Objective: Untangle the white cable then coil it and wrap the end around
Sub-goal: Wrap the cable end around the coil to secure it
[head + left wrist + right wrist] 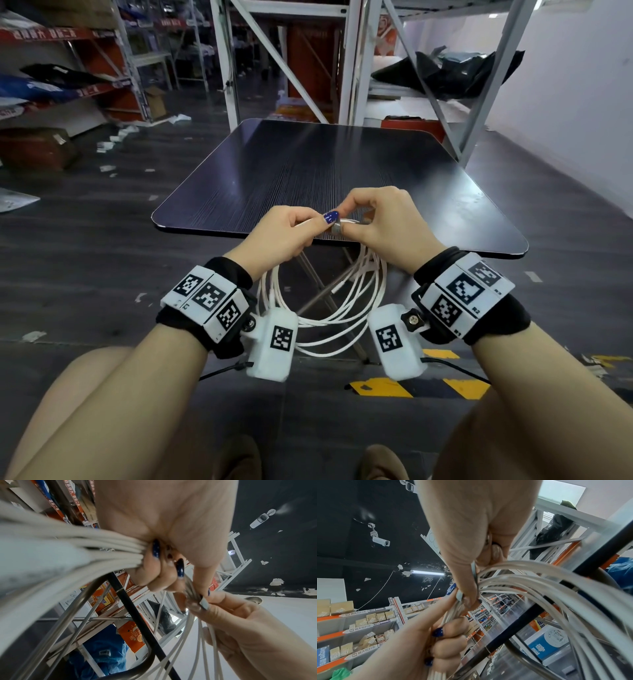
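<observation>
The white cable (329,310) is gathered into several loops that hang below the table's near edge, between my wrists. My left hand (308,228) grips the top of the bundle, fingers curled round the strands (118,550). My right hand (359,219) meets it from the right and pinches the cable's end with its metal plug (337,230) against the bundle. In the left wrist view the plug (204,603) sits between the right thumb and finger. From the right wrist, the loops (547,588) fan out to the right. A second white connector (342,285) dangles inside the loops.
A dark square folding table (325,171) stands in front of me, its metal legs (82,601) behind the hanging loops. White shelving frames (356,61) rise behind it. Red shelves (68,61) with parcels line the left. My knees are below.
</observation>
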